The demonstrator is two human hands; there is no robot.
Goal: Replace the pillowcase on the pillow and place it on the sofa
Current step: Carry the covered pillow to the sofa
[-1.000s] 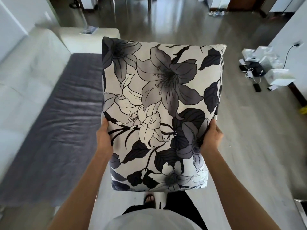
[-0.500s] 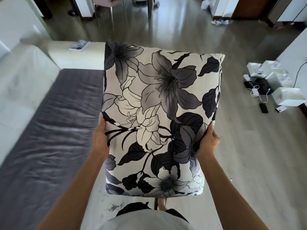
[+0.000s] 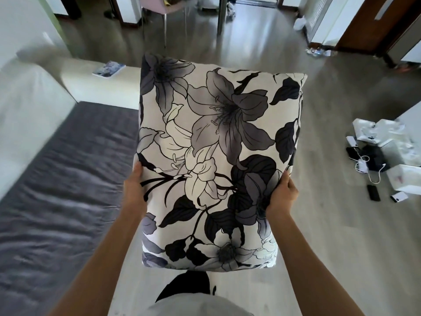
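I hold a square pillow [image 3: 218,156] in a white case printed with grey and black lilies, upright in front of me above the floor. My left hand [image 3: 134,190] grips its left edge and my right hand [image 3: 282,193] grips its right edge, both about halfway down. The sofa [image 3: 29,124] is cream, with a dark grey cover [image 3: 59,190] on its seat, and lies to my left. The pillow's back side is hidden.
A magazine [image 3: 109,69] lies on the sofa's far armrest. White boxes, phones and a charger cable [image 3: 376,160] clutter the floor at the right. A pink chair [image 3: 164,10] and table legs stand farther back on the wooden floor.
My view has tilted up, so the pillow sits lower in frame and more of the room's far end shows. Both hands keep the same grip on the pillow's sides.
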